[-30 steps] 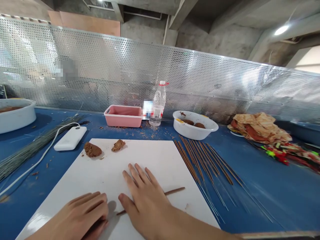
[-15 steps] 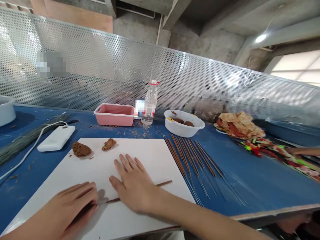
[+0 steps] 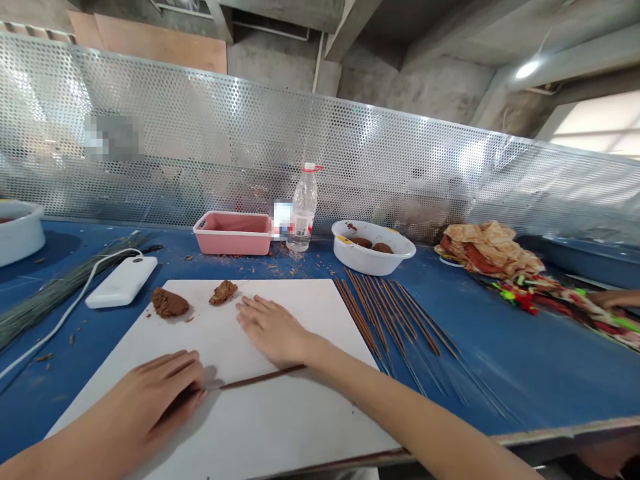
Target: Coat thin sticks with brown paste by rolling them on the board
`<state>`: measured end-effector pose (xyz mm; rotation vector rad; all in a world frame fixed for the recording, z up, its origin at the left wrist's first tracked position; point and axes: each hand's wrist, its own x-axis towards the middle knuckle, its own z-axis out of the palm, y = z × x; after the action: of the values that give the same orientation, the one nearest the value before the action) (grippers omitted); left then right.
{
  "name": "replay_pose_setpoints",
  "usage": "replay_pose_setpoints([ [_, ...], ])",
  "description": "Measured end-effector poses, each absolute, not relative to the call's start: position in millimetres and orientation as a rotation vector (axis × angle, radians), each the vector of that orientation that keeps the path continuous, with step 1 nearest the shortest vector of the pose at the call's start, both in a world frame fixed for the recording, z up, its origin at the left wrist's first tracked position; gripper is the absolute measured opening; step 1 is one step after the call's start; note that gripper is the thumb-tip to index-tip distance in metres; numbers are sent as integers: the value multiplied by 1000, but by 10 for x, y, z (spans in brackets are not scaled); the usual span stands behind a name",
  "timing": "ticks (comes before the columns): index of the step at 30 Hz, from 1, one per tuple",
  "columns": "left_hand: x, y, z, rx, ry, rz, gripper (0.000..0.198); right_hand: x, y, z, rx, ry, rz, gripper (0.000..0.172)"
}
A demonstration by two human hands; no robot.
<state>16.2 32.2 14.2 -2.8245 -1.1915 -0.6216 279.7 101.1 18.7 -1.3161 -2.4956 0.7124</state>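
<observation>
My left hand (image 3: 160, 393) has its fingers curled together around the bare wire end of a thin brown-coated stick (image 3: 260, 380), over the left part of a white board (image 3: 280, 427). Flat on the board lies my right hand (image 3: 273, 331), fingers stretched forward, with the heel of the palm at the stick. My right wrist hides the stick's far end. Near the board's back edge sit a brown dough-like lump (image 3: 170, 303) and a smaller crumbly piece (image 3: 223, 292), just beyond my right fingertips.
Several brown-coated sticks (image 3: 390, 313) lie along the board's right side. Behind stand a pink tray (image 3: 233, 243), a plastic bottle (image 3: 303, 213) and a white basin (image 3: 373, 260) with brown lumps. A white power bank (image 3: 123, 281) and grey wires (image 3: 55, 283) lie left. Another person's hand (image 3: 617, 298) shows far right.
My right hand has slid forward across the board, away from me, and the stick now lies under its heel and wrist. My left hand keeps its hold. The view has shifted slightly.
</observation>
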Motion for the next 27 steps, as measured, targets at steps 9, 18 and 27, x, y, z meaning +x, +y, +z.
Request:
replay_pose_setpoints([
  [9, 158, 63, 81, -2738, -887, -608, 17, 2960, 345, -18, -1291, -2465, 466, 70],
  [18, 219, 42, 90, -2817, -1088, -445, 27, 2945, 472, 16, -1284, -2472, 460, 65],
  [27, 189, 162, 114, -2863, -1166, -440, 20, 2931, 538, 61, -1333, -2455, 457, 68],
])
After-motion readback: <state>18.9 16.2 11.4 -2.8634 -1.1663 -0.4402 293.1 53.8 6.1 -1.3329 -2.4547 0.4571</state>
